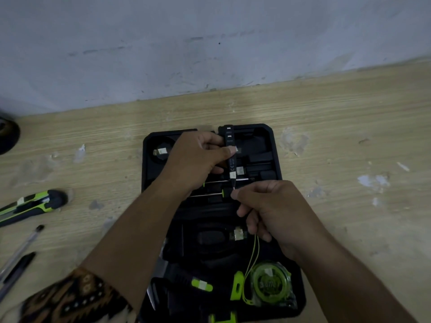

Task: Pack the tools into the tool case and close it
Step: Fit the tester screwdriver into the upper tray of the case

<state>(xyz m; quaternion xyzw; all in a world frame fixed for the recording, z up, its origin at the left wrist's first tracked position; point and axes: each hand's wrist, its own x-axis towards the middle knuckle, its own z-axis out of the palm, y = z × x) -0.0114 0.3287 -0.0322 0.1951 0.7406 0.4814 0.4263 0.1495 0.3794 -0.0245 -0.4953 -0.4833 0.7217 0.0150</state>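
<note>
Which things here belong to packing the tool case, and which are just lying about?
Job in hand: case, tester, tape measure, knife.
Lying about: clear pen, black pen.

Light wood-grain surface [349, 136], scuffed with pale patches, meeting a wall [210, 43] across the upper frame. Centre: black tool case [271, 136], lying open. Left edge: green-and-black utility knife [32, 205]. Lower left: clear pen [22, 249] and black pen [17, 270], side by side. Far left, cut off by the frame: dark round object [8, 136].
</note>
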